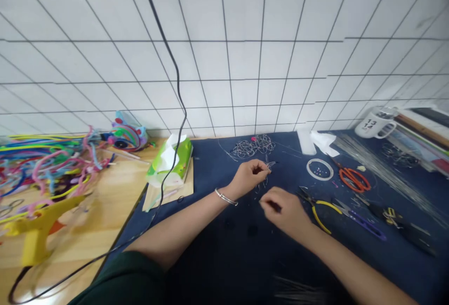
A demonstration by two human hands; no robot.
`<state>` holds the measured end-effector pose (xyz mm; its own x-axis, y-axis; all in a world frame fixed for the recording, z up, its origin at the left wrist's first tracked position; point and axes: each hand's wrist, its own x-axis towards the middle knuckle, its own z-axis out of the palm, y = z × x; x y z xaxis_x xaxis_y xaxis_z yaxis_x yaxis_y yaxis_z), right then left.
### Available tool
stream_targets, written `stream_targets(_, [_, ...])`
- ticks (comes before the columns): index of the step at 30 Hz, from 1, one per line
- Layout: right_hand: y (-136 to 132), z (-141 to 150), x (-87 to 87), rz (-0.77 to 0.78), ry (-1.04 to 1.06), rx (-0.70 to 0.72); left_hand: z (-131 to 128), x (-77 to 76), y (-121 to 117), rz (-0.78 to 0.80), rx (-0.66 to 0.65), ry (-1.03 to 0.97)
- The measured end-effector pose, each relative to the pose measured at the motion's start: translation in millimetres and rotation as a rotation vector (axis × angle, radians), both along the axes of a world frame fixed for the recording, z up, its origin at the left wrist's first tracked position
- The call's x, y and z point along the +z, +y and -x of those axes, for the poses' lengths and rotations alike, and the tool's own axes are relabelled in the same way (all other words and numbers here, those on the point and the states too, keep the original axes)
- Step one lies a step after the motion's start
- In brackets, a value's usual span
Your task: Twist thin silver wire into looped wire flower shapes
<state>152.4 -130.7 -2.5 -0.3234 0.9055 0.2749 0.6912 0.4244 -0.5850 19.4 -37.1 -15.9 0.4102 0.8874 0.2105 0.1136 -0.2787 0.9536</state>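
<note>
My left hand (247, 177), with a bangle (225, 197) on its wrist, pinches thin silvery wire (272, 163) whose ends stick out past the fingertips. Just below and to the right, my right hand (286, 212) is closed, thumb against fingers. Whether anything lies in that pinch is too small to tell. Behind the hands is a tangle of looped wire (264, 144) with a small pink-red piece (253, 139) on it. Yellow-handled pliers (324, 214) lie close to my right hand on the dark blue cloth (217, 155).
To the right are purple-handled scissors (368, 225), orange-handled scissors (355, 181), a round bead dish (320, 170), straight wires (389, 169) and a mug (375, 123). On the left are a tissue pack (170, 160), a yellow glue gun (38, 230), pipe cleaners (52, 164) and a black cable (178, 80).
</note>
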Motion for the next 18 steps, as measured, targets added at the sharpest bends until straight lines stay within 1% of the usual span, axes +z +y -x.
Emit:
stream_targets(2, [-2,-21,8.6,0.004,0.171,-0.234,-5,0.7,-8,0.053,-0.024,-0.055])
stream_targets(3, [-2,-29,11.4,0.013,0.241,-0.319,-8,0.8,-13,0.08,-0.023,-0.078])
stream_targets(5, [-1,-40,13.8,0.065,0.328,-0.382,-13,0.8,-24,0.132,-0.037,-0.1])
stream_targets(10, [2,-42,9.7,0.132,0.397,-0.372,-21,-0.1,-43,0.205,-0.01,-0.163])
stream_targets(14, [1,-40,5.7,0.141,0.403,-0.322,-23,1.1,-46,0.214,0.01,-0.182])
stream_targets(18, [1,-41,1.7,0.13,0.384,-0.275,-21,2.9,-45,0.198,-0.019,-0.17])
